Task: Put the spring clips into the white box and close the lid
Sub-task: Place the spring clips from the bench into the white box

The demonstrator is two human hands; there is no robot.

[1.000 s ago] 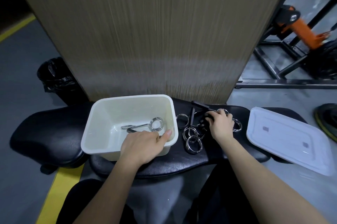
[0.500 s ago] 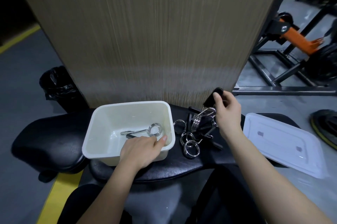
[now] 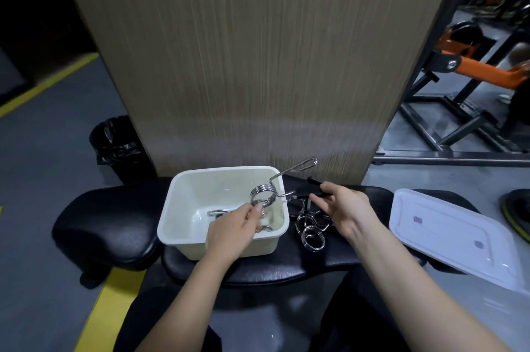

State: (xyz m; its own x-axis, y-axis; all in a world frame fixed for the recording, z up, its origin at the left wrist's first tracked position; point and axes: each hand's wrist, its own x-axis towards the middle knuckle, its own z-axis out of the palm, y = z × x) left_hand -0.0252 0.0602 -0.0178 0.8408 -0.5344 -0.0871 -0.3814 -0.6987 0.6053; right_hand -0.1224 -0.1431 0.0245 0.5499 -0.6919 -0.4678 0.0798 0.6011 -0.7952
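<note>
The white box (image 3: 183, 208) stands open on a black padded bench (image 3: 100, 222). One spring clip (image 3: 218, 212) lies in the box. A second spring clip (image 3: 262, 194) hangs over the box's right side, one bare wire handle pointing up and to the right. My left hand (image 3: 232, 232) pinches its coil from below. My right hand (image 3: 342, 207) has thumb and forefinger on its black-sleeved handle, just right of the box. Several more spring clips (image 3: 311, 232) lie in a heap on the bench beside the box. The white lid (image 3: 447, 234) rests flat at the right.
A tall wood-grain panel (image 3: 243, 65) rises right behind the box. A black bin with a bag (image 3: 117, 145) stands on the floor at the left. An orange and black gym frame (image 3: 459, 122) fills the right background. Yellow floor stripes (image 3: 109, 308) run below the bench.
My right hand lifted a clip from the heap and carried it left over the box. My left hand left the box rim and took hold of the clip's coil.
</note>
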